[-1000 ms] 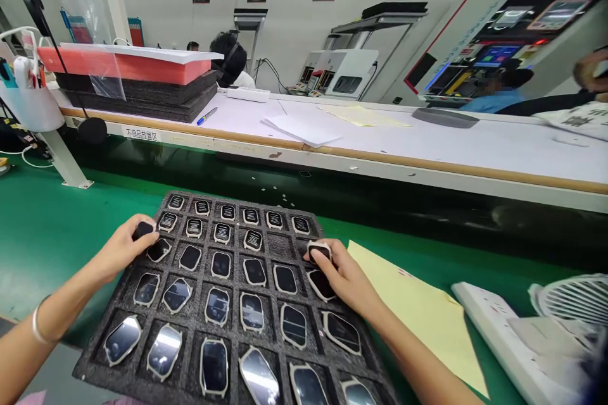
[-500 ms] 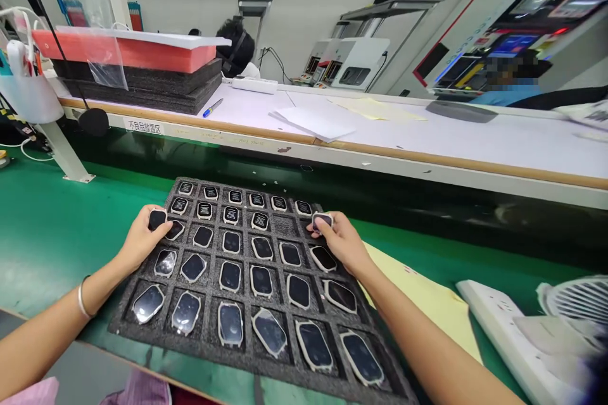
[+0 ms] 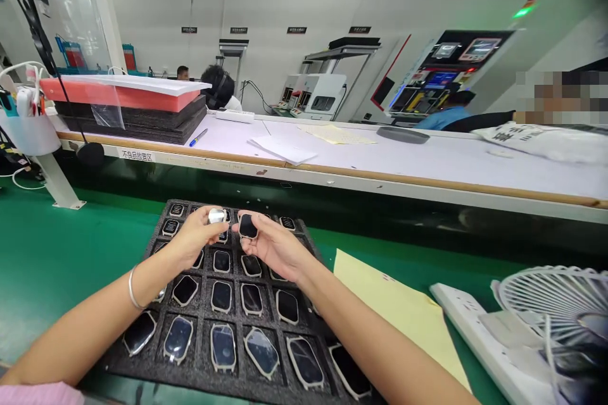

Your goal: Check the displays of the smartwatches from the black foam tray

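Observation:
My left hand (image 3: 192, 237) pinches a small watch case (image 3: 217, 216), its shiny silver side showing. My right hand (image 3: 270, 247) holds a second watch case (image 3: 247, 226) with a black face between its fingertips. The two pieces are close together but apart, above the upper rows of a dark grey foam tray (image 3: 199, 381). Rows of watch cases (image 3: 178, 340) sit in its cells, some black-faced and some glossy. My hands and forearms hide much of the upper rows.
The tray lies on a green surface, with a yellow paper sheet (image 3: 394, 310) and a white fan (image 3: 551, 304) to its right. Beyond stands a white bench (image 3: 380, 164) holding stacked foam (image 3: 118, 101), a blue pen (image 3: 198, 137) and papers. Co-workers (image 3: 451, 117) sit further back.
Both hands have lifted off the tray and come together above its upper rows, each holding a watch case. The view has tilted, and the tray sits further from me.

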`<act>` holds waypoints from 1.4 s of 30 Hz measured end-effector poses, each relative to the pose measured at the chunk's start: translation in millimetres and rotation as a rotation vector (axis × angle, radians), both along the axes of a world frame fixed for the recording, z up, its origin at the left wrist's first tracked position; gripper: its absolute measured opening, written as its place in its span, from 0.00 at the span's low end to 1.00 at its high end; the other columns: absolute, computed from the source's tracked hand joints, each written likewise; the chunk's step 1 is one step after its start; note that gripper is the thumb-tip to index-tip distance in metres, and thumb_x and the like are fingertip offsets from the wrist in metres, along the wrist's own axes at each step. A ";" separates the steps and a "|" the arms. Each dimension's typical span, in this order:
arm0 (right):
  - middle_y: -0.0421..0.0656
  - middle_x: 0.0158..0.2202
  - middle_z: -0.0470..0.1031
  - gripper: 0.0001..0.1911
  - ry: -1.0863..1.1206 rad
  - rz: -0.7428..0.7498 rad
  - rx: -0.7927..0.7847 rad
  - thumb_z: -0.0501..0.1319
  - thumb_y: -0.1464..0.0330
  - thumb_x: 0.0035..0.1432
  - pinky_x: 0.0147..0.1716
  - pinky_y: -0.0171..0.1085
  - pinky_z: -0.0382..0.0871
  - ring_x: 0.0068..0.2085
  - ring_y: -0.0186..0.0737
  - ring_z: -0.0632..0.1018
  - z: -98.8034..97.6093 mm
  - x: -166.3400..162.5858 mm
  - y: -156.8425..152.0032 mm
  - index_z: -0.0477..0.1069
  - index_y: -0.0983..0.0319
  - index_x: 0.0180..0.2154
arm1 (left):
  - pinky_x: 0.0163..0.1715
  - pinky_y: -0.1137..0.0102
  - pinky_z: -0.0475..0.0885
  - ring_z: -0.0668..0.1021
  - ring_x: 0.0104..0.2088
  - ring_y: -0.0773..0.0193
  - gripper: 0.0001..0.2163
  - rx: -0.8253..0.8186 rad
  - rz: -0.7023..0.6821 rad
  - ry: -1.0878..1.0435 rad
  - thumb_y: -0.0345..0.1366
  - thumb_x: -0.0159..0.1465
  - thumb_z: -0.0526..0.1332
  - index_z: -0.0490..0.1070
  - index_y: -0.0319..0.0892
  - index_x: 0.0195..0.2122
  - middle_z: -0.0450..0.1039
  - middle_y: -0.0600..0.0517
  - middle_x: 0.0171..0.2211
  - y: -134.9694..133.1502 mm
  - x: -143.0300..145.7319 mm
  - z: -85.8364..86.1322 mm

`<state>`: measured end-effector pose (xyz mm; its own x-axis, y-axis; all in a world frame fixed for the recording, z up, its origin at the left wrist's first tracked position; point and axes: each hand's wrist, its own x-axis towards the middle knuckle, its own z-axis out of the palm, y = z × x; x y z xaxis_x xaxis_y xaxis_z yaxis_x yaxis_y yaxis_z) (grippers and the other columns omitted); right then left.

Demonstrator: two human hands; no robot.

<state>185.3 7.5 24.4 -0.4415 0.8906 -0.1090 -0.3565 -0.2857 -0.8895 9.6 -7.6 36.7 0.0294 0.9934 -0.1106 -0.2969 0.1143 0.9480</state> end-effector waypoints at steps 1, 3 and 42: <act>0.42 0.35 0.79 0.28 0.015 -0.017 -0.016 0.74 0.57 0.42 0.27 0.35 0.64 0.25 0.33 0.73 -3.6 1.0 -0.9 0.68 0.58 0.42 | 0.19 0.78 0.60 0.68 0.19 0.75 0.12 -0.031 -0.018 -0.081 0.28 0.54 0.66 0.70 0.38 0.39 0.71 0.55 0.26 0.2 3.0 -3.9; 0.40 0.33 0.79 0.24 0.005 -0.063 -0.046 0.74 0.60 0.42 0.25 0.33 0.63 0.24 0.31 0.72 -13.7 3.9 -3.0 0.66 0.58 0.38 | 0.19 0.77 0.63 0.70 0.19 0.73 0.06 -0.098 -0.055 -0.181 0.30 0.59 0.61 0.70 0.37 0.37 0.74 0.51 0.28 -0.4 5.7 -12.6; 0.44 0.38 0.71 0.10 -0.651 -0.238 1.042 0.60 0.69 0.62 0.40 0.40 0.71 0.40 0.41 0.76 -38.8 16.3 -3.8 0.78 0.54 0.43 | 0.36 0.68 0.70 0.78 0.30 0.68 0.21 -0.117 -0.345 -0.073 0.44 0.54 0.71 0.73 0.43 0.46 0.74 0.51 0.39 -11.1 7.8 -43.9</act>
<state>201.6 3.7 -14.4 -0.3870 0.7343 0.5576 0.2873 0.6707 -0.6838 17.4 -18.7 -7.3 0.3725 0.9044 -0.2079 -0.2881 0.3256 0.9005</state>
